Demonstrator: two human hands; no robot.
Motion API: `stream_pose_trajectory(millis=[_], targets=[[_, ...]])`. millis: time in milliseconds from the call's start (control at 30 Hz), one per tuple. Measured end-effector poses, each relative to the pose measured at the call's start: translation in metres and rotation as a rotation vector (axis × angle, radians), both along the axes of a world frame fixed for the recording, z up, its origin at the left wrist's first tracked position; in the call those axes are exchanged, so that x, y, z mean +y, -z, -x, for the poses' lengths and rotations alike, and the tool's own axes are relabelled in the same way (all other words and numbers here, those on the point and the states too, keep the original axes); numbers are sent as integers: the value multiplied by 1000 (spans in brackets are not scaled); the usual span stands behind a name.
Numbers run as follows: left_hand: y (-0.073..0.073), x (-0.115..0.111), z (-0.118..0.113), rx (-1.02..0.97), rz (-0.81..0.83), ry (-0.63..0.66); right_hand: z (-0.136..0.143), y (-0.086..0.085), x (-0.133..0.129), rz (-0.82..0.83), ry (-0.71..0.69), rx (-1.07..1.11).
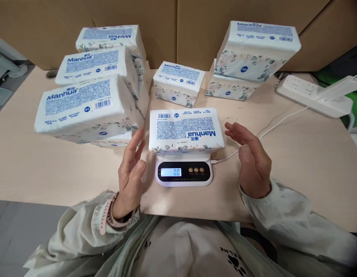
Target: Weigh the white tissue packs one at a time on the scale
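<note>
A white tissue pack (pixel 186 129) with blue print lies on a small white digital scale (pixel 184 184), its lettering upside down to me. The scale's lit display (pixel 171 172) reads 0.0. My left hand (pixel 132 175) is just left of the pack, fingers stretched and apart from it, holding nothing. To the right of the pack my right hand (pixel 252 159) is also open, its palm facing the pack without touching it.
Stacked tissue packs (pixel 86 102) stand at the left. One pack (pixel 178 82) sits behind the scale, and another stack (pixel 249 57) is at the back right. A power strip (pixel 311 94) lies at the right; a white cable (pixel 270 132) runs to the scale. Cardboard (pixel 207 34) backs the table.
</note>
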State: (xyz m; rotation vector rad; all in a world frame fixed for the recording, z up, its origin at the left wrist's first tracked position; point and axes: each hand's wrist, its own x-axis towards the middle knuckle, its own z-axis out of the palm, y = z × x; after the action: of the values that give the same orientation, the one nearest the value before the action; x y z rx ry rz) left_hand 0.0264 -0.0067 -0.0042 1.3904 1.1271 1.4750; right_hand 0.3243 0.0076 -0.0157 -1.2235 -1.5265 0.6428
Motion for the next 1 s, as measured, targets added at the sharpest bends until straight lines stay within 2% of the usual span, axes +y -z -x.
stream_pose_trajectory(millis=[1000], targets=[[3,-1,3,-6,11,-29,-2,-12,-8,17,-16,-65]])
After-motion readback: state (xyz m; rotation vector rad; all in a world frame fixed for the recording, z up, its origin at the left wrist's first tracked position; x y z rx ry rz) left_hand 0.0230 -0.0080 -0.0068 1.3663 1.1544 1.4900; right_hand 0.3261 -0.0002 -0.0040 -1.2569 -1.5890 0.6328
